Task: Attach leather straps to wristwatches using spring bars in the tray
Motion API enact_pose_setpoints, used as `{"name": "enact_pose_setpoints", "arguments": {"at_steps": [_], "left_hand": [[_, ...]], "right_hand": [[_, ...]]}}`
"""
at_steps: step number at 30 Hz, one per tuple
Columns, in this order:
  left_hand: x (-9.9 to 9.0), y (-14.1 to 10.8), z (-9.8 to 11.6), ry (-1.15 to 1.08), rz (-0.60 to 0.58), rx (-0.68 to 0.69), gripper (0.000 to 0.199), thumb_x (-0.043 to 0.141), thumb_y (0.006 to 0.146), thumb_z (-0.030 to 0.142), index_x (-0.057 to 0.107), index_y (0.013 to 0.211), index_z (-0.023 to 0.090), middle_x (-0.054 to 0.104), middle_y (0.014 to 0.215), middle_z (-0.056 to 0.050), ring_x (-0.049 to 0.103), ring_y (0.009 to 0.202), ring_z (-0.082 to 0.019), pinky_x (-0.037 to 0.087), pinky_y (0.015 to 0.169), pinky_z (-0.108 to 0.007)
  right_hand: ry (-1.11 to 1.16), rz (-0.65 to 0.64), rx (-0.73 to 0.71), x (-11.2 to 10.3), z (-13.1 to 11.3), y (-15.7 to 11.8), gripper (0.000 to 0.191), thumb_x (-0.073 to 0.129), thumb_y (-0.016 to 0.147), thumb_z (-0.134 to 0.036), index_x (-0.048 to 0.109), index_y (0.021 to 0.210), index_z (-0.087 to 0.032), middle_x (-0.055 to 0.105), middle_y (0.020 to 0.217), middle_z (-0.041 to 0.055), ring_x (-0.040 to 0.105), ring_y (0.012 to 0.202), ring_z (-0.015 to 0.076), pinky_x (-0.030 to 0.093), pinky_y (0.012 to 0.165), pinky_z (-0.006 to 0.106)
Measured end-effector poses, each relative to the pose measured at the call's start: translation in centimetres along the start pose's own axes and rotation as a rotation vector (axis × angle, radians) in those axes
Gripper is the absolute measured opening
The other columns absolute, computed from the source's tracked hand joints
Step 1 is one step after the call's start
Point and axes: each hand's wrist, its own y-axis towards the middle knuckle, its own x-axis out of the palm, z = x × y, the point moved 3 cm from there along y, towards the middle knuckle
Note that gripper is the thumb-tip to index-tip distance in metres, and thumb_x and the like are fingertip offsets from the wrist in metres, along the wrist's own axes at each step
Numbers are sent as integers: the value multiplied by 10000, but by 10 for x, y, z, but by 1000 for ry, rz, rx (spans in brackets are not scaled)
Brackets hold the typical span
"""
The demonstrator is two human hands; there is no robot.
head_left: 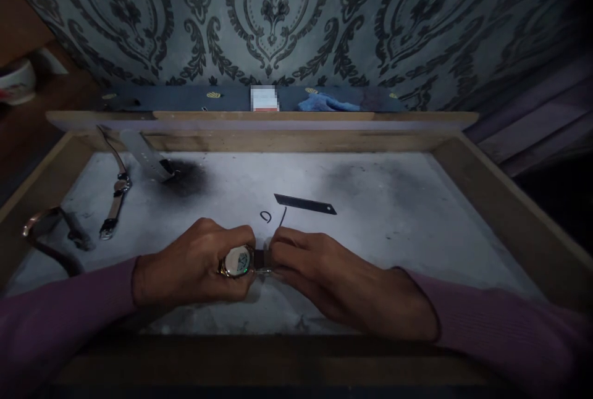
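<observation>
We see the left hand closed around a watch, thumb and fingers wrapped about its gold-coloured case, the pale disc turned toward us. The right hand is at the watch's three o'clock, its fingertips pinched together on the short dark strap; how firmly they press, we cannot tell. Both hands reach from lilac sleeves over a wood-edged tray, and we find the watch between them, left of the tray's middle.

Taking the watch as our dial's centre, we have a curved brown band at nine. Between one and two, a thin dark rod sticks out past the right fingertips; we cannot tell whether they hold it. At one lies a small black loop, and just beyond, toward two, a flat dark blade. At ten we see a strapped wristwatch, and between ten and eleven a grey strap.

Behind the tray, a dark blue ledge bears a blurred white item at twelve and a crumpled blue cloth at one. Patterned wallpaper rises behind.
</observation>
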Motion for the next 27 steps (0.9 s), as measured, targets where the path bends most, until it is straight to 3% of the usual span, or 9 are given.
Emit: {"name": "enact_pose_setpoints", "arguments": {"at_steps": [7, 27], "left_hand": [[0, 0, 0, -12, -10, -2, 82, 564, 726, 91, 528, 732, 165, 400, 516, 101, 363, 421, -53, 281, 422, -180], [-2, 0, -2, 3, -66, -20, 118, 583, 735, 110, 485, 719, 173, 412, 549, 98, 390, 456, -55, 278, 455, -188]], "right_hand": [[19, -23, -10, 3, 0, -2, 160, 408, 952, -113, 559, 953, -163, 578, 907, 55, 557, 742, 140, 500, 648, 279], [-62, 0, -28, 4, 1, -3, 146, 402, 918, -64, 499, 854, -153, 554, 849, 46, 529, 666, 133, 446, 578, 256]]}}
